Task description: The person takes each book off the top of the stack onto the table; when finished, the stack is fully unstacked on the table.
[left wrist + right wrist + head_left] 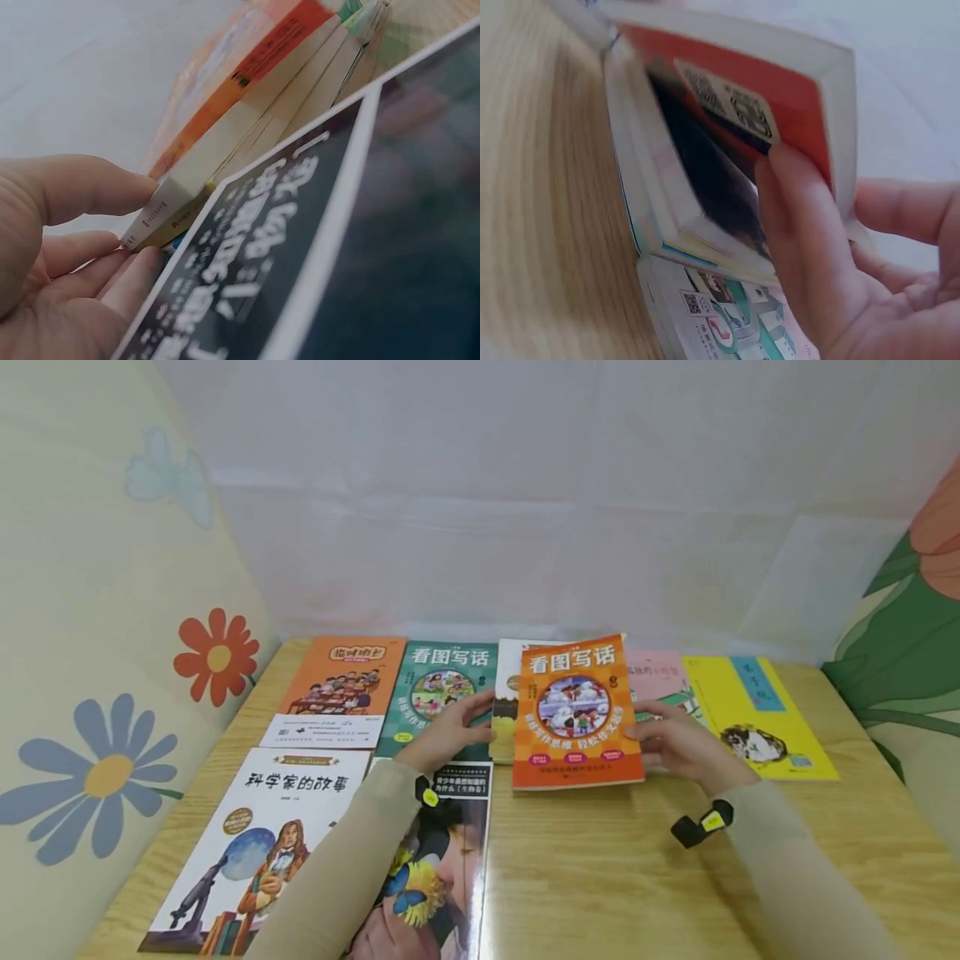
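Note:
An orange picture-writing book point(577, 710) tilts above other books, its near edge raised. My right hand point(667, 735) pinches its right edge; in the right wrist view the fingers point(802, 202) press the orange back cover with QR codes. Beneath it lies a book with a white and yellow cover point(506, 718), mostly hidden. My left hand point(450, 731) grips at that book's left edge, thumb and fingers around the white spine point(150, 214) in the left wrist view. Page edges of a lower book point(652, 165) show under the raised one in the right wrist view.
Left of the hands lie an orange class book point(341, 681), a green book point(435, 668), a white scientist book point(262, 827) and a dark biology book point(457, 852), partly under my left forearm. On the right are pink point(660, 668) and yellow point(772, 718) books. A white cloth point(525, 510) hangs behind.

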The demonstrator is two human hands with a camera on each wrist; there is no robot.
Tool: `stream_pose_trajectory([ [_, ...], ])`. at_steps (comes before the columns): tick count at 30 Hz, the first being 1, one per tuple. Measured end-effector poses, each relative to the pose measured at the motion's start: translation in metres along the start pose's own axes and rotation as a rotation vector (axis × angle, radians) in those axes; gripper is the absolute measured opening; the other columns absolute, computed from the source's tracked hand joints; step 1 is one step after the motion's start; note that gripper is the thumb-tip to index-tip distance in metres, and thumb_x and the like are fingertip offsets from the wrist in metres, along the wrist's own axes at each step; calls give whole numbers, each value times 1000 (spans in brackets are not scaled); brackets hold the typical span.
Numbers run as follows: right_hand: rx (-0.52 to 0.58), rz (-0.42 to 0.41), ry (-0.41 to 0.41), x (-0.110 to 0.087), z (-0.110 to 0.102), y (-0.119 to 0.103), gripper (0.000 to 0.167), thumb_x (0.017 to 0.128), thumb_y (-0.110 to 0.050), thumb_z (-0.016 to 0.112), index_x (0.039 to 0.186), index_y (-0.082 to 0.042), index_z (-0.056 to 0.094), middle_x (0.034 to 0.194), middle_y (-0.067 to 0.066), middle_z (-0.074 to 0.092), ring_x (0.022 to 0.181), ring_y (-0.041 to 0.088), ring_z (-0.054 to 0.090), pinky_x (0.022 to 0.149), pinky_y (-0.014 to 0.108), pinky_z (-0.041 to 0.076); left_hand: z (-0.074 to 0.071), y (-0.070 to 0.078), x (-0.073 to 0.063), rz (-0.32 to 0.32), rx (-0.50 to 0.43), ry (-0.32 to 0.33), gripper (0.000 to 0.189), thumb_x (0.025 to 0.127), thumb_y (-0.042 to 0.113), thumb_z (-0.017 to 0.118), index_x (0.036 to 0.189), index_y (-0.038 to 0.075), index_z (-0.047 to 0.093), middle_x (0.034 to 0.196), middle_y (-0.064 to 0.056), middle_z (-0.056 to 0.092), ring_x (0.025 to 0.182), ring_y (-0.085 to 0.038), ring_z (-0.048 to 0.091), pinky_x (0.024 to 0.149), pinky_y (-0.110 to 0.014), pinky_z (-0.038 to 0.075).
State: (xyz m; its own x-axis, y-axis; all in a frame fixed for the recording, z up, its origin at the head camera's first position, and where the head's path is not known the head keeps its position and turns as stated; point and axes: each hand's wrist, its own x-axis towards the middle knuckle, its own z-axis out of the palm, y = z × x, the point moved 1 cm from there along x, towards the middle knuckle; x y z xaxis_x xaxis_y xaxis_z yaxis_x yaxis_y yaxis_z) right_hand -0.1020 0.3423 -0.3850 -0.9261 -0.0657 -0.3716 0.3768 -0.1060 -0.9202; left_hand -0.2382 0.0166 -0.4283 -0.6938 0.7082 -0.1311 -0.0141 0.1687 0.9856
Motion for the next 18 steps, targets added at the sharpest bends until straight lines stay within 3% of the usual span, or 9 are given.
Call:
stream_pose_trajectory([
  [4,61,-50,-54,-17,-5,3,32,100,-3,58,129,-14,50,109,6,69,92,22,72,74,33,62,-1,1,1,12,-4,10,75,98,-3,60,161,3,21,165,-14,25,149,-32,30,113,-38,41],
  [8,153,-59,-149,-35,-8,13,30,100,3,53,120,-20,49,110,5,70,91,20,72,69,28,61,0,1,2,20,5,18,74,97,-2,61,160,2,22,165,-14,27,149,-31,32,113,-38,41],
  [18,259,-39,-492,-68,-2,43,45,98,10,44,130,-22,45,126,16,67,110,31,69,88,39,60,-1,0,1,15,8,21,75,97,0,62,161,4,22,165,-12,27,149,-29,31,113,-37,41],
])
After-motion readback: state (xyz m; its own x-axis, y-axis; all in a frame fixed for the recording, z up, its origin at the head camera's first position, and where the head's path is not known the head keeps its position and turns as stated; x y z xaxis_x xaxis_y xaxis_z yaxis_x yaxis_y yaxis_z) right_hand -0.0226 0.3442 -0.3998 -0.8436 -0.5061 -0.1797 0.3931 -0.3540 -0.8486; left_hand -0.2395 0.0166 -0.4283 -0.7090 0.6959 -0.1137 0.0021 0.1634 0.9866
